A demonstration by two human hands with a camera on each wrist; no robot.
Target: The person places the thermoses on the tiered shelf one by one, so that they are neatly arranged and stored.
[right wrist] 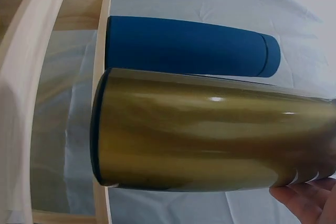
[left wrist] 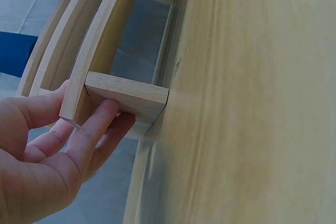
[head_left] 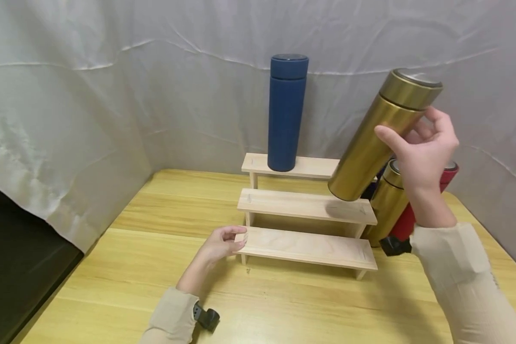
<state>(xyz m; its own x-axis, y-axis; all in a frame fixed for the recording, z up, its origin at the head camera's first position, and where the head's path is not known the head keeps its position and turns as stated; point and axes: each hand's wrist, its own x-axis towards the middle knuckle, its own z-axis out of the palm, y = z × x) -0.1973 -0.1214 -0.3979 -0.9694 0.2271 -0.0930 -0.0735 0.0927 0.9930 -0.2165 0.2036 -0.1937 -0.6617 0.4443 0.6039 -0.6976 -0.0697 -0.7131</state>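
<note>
A gold thermos flask point(head_left: 370, 138) hangs tilted over the right part of a three-step wooden display stand point(head_left: 305, 246), its base close above the middle step. My right hand point(head_left: 427, 148) grips it near the cap, thumb on the near side. In the right wrist view the gold flask point(right wrist: 210, 135) overlaps a blue thermos flask point(right wrist: 184, 45) behind it. That blue flask point(head_left: 287, 114) stands upright on the top step, left of centre. My left hand point(head_left: 223, 243) holds the left end of the lowest step, fingers beneath it and thumb on the edge in the left wrist view.
Behind my right arm, to the right of the stand, are a second gold flask point(head_left: 387, 205), a red flask point(head_left: 406, 222) and a partly hidden dark one. Grey cloth point(head_left: 198, 95) hangs behind and beside the wooden table point(head_left: 155, 267). A black surface point(head_left: 21, 267) lies at far left.
</note>
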